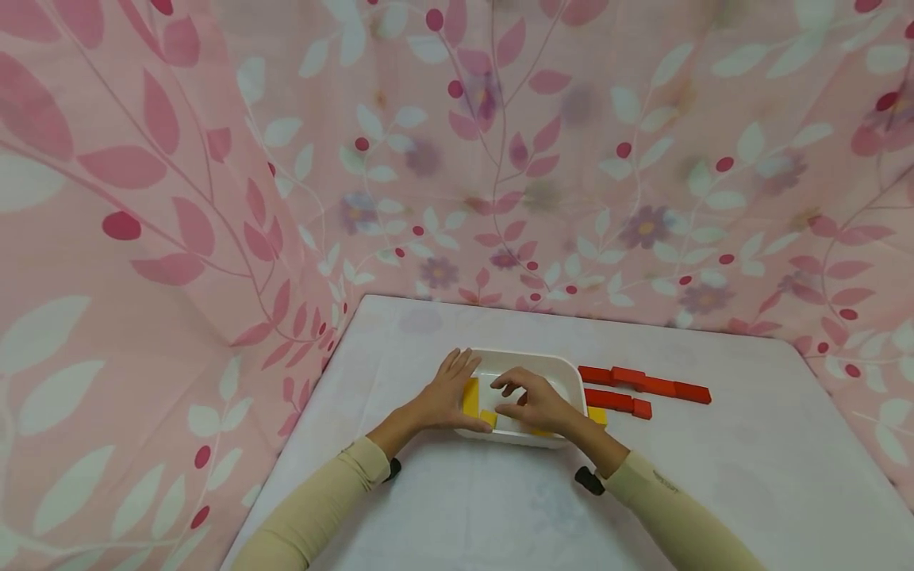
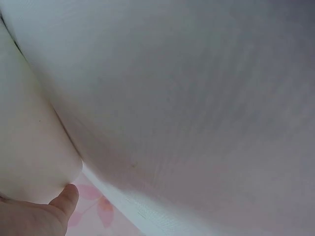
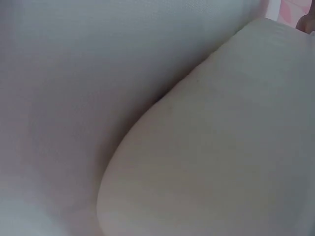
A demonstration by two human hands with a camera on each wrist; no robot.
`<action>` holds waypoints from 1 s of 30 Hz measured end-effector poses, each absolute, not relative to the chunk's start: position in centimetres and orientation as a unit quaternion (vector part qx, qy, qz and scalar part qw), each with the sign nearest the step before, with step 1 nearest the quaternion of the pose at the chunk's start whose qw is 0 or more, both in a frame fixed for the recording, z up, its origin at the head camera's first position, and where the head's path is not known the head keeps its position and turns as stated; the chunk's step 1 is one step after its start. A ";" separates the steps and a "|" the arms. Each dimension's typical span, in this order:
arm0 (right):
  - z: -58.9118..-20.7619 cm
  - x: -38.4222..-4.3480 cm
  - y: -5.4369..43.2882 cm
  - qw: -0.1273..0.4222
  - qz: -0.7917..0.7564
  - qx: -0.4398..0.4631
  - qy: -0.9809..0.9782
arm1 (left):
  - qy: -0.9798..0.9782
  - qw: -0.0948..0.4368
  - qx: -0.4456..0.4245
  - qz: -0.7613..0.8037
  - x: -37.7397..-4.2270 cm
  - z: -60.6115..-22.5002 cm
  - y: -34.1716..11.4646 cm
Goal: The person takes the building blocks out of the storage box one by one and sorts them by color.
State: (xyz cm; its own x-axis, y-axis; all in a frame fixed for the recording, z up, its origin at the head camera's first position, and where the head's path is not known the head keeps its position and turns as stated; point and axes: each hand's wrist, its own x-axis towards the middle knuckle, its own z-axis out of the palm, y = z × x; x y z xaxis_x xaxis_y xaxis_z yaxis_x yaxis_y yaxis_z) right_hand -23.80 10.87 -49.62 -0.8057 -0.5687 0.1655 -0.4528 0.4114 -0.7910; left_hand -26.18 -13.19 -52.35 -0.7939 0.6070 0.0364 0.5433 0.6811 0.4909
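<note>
A white plastic basin sits on the cloth-covered table. My left hand rests over its left end, fingers straight and thumb stretched along the near side. Beside that hand, inside the basin, are an upright yellow block and a small yellow cube. Above the basin's middle is my right hand, with bent fingers and thumb apart and nothing visible between them. Part of another yellow block shows below it. The left wrist view shows the basin's wall and the thumb; the right wrist view mostly shows pale surfaces.
Right of the basin, red blocks lie end to end in two rows, a longer far row and a shorter near row. A yellow block stands against the basin's right side. Patterned pink curtains hang behind and left of the table.
</note>
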 end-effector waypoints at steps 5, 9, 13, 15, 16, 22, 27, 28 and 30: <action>-50.5 -24.6 10.2 0.096 -0.458 -0.302 0.830 | 0.913 0.068 0.314 0.252 -26.0 -52.3 -13.2; -50.7 -25.4 9.7 0.115 -0.455 -0.300 0.831 | 0.913 0.068 0.316 0.250 -26.1 -52.2 -13.3; -51.0 -26.0 9.0 0.133 -0.463 -0.316 0.817 | 0.909 0.067 0.322 0.256 -26.1 -52.2 -13.4; -51.5 -26.2 8.7 0.141 -0.469 -0.327 0.808 | 0.908 0.067 0.327 0.253 -26.0 -52.3 -13.4; -51.7 -26.2 8.5 0.148 -0.473 -0.328 0.804 | 0.908 0.067 0.329 0.252 -26.0 -52.4 -13.3; -52.6 -26.5 7.9 0.159 -0.466 -0.313 0.812 | 0.906 0.063 0.333 0.254 -25.7 -52.6 -13.3; -52.6 -26.9 7.3 0.137 -0.453 -0.299 0.828 | 0.906 0.057 0.333 0.255 -25.9 -52.4 -13.3; -52.6 -27.0 7.2 0.135 -0.452 -0.300 0.829 | 0.905 0.058 0.333 0.257 -26.0 -52.4 -13.4; -52.7 -27.1 7.0 0.136 -0.449 -0.298 0.831 | 0.905 0.062 0.331 0.261 -26.0 -52.3 -13.4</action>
